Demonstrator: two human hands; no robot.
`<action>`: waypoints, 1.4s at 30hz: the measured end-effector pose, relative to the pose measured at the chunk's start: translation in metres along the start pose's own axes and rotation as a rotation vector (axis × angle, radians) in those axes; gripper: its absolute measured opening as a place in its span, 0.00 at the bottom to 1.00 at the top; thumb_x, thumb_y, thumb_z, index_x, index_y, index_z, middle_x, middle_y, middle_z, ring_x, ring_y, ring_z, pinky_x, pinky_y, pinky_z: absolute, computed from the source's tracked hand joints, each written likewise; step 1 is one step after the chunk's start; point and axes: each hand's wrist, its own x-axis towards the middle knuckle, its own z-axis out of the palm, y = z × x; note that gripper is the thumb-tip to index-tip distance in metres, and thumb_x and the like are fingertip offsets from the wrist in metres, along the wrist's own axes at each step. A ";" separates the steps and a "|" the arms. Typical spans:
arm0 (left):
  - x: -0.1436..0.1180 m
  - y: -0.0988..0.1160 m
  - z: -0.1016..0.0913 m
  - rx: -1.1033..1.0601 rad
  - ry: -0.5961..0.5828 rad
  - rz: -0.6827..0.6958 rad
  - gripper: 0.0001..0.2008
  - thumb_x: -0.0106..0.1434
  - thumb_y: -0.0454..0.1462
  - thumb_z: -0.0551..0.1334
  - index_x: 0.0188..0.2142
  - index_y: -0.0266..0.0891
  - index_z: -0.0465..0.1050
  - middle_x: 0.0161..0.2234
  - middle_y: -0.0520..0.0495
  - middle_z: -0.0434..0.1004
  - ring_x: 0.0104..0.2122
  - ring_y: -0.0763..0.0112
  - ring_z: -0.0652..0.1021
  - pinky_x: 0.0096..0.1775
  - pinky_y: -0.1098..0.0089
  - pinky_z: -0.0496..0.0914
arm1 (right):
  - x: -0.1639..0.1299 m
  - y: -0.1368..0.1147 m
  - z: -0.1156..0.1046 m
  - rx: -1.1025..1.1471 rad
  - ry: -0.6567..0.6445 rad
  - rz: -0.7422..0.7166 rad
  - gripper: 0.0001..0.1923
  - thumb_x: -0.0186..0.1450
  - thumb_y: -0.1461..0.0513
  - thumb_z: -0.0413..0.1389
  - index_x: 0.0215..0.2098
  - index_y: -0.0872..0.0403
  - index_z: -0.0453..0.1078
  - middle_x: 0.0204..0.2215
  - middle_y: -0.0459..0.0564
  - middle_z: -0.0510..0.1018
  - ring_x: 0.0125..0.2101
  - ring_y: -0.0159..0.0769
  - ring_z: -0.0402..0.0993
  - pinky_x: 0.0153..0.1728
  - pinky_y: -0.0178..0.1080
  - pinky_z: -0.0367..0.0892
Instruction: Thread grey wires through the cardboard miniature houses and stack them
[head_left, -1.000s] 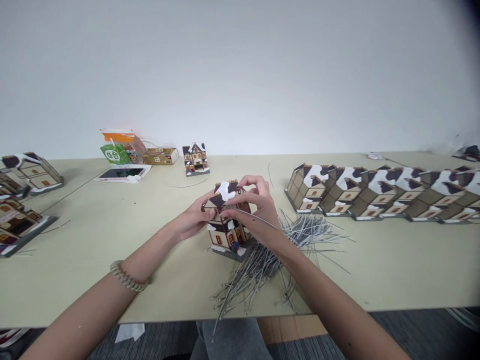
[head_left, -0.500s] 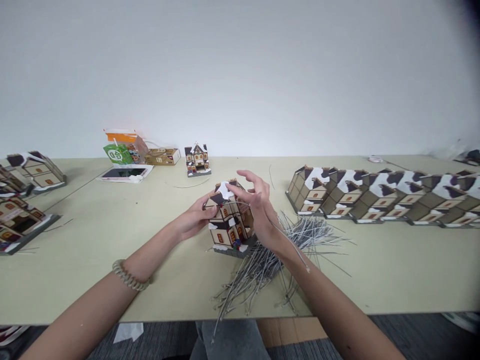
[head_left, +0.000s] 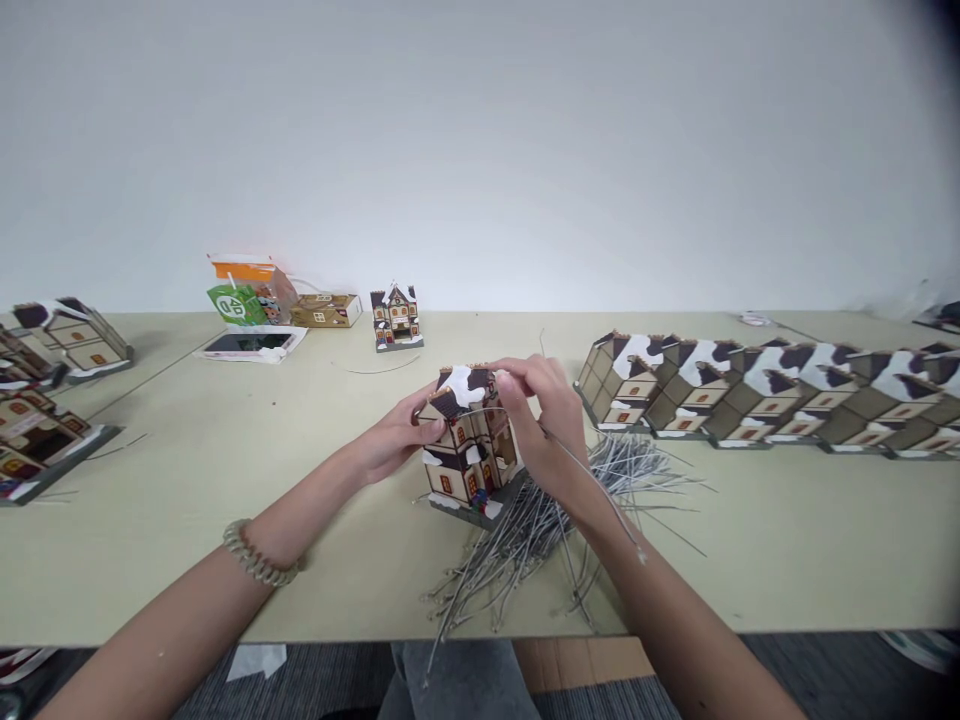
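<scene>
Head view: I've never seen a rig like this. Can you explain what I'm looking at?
There is no machine: these are a person's own bare hands, seen from a camera worn on their head, looking forward and down. The left hand holds a small snow-roofed model house; the right hand is at its roof, with a thin grey strand trailing along the forearm. On the pale table, a pile of similar strands lies beside the house. More houses stand in a row to the right, others at the left edge.
</scene>
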 end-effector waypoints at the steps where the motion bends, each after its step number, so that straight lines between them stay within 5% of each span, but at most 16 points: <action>1: 0.000 0.000 0.000 0.000 0.001 0.001 0.41 0.45 0.44 0.73 0.58 0.41 0.62 0.51 0.39 0.74 0.54 0.52 0.71 0.51 0.62 0.64 | 0.000 0.000 0.000 0.011 0.000 -0.014 0.16 0.68 0.54 0.46 0.39 0.51 0.73 0.28 0.48 0.74 0.30 0.33 0.68 0.33 0.37 0.66; 6: 0.000 0.000 0.000 0.004 0.010 -0.012 0.42 0.45 0.45 0.73 0.59 0.41 0.62 0.50 0.39 0.75 0.53 0.52 0.71 0.50 0.63 0.65 | -0.003 0.002 0.004 0.062 -0.011 -0.139 0.08 0.66 0.61 0.51 0.42 0.51 0.70 0.19 0.39 0.69 0.17 0.24 0.59 0.21 0.31 0.59; 16: 0.000 0.001 0.002 0.080 0.012 0.007 0.39 0.45 0.46 0.72 0.56 0.41 0.65 0.49 0.41 0.75 0.49 0.55 0.73 0.46 0.65 0.65 | -0.003 0.002 0.005 0.137 0.032 -0.197 0.07 0.64 0.63 0.55 0.41 0.50 0.69 0.17 0.37 0.65 0.17 0.23 0.57 0.20 0.29 0.59; 24: -0.001 0.003 0.005 0.106 0.011 0.009 0.39 0.44 0.47 0.73 0.55 0.42 0.66 0.53 0.41 0.71 0.48 0.57 0.73 0.46 0.64 0.65 | -0.003 -0.001 0.002 0.232 -0.053 -0.176 0.07 0.64 0.61 0.54 0.41 0.49 0.68 0.17 0.37 0.65 0.17 0.24 0.58 0.20 0.29 0.58; 34: -0.002 0.005 0.011 0.173 0.057 0.031 0.38 0.45 0.48 0.72 0.55 0.41 0.67 0.51 0.41 0.72 0.51 0.55 0.71 0.47 0.65 0.65 | -0.007 0.006 0.010 0.111 -0.047 -0.231 0.08 0.64 0.60 0.55 0.42 0.49 0.69 0.18 0.38 0.65 0.18 0.24 0.58 0.20 0.29 0.59; 38: -0.002 0.004 0.016 0.191 0.101 0.045 0.35 0.47 0.47 0.71 0.54 0.43 0.68 0.51 0.43 0.73 0.51 0.55 0.71 0.47 0.65 0.65 | -0.009 0.004 0.011 0.126 0.010 -0.117 0.10 0.62 0.58 0.58 0.42 0.49 0.70 0.19 0.39 0.72 0.19 0.25 0.64 0.23 0.31 0.63; 42: 0.000 0.001 0.017 0.081 0.162 0.038 0.35 0.47 0.47 0.71 0.54 0.41 0.67 0.49 0.42 0.75 0.48 0.56 0.74 0.47 0.65 0.65 | -0.004 -0.003 0.008 0.341 -0.004 0.176 0.16 0.55 0.58 0.63 0.42 0.51 0.70 0.20 0.41 0.77 0.23 0.29 0.73 0.29 0.34 0.70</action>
